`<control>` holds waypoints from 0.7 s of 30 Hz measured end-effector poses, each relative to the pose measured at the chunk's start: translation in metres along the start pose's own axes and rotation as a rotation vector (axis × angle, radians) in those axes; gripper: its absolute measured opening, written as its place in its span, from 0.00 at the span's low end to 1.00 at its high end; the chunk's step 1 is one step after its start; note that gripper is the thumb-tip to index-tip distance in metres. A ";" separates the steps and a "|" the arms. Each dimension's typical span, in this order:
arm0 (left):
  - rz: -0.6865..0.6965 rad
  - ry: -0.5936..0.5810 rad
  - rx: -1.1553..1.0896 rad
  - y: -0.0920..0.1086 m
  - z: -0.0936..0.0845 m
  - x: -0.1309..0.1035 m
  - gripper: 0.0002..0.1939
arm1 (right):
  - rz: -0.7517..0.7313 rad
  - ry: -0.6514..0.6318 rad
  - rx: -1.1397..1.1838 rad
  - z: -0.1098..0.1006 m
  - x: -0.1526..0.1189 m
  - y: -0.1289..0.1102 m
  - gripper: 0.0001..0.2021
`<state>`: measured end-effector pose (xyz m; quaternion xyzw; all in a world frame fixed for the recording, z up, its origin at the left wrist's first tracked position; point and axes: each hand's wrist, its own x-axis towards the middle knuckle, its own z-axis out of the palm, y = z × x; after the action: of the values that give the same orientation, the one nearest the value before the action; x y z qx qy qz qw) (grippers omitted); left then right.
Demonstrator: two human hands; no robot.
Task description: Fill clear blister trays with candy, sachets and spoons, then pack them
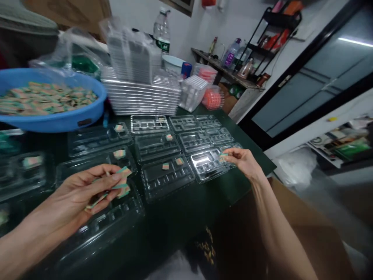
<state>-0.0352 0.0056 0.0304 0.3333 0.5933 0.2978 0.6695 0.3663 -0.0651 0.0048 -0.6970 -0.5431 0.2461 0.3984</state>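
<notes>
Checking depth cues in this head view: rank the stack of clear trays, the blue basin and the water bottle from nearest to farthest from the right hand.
From the right hand:
1. Stack of clear trays, straight behind the laid-out trays, nearest.
2. Water bottle, behind that stack, by the wall.
3. Blue basin, far left edge, farthest.

Trays (167, 177) clear glossy plastic, basin (55, 120) smooth blue plastic.

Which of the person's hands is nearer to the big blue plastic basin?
Left. The left hand is in front of the blue plastic basin, below it in view; the right hand is far off to its right.
</notes>
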 end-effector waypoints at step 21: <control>-0.094 -0.090 0.081 -0.011 0.030 -0.010 0.22 | -0.251 -0.348 -0.735 0.005 0.068 0.007 0.14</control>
<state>-0.0065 -0.0117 0.0295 0.3450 0.5890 0.2266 0.6948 0.3857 0.0008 0.0026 -0.6691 -0.7346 0.0998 0.0527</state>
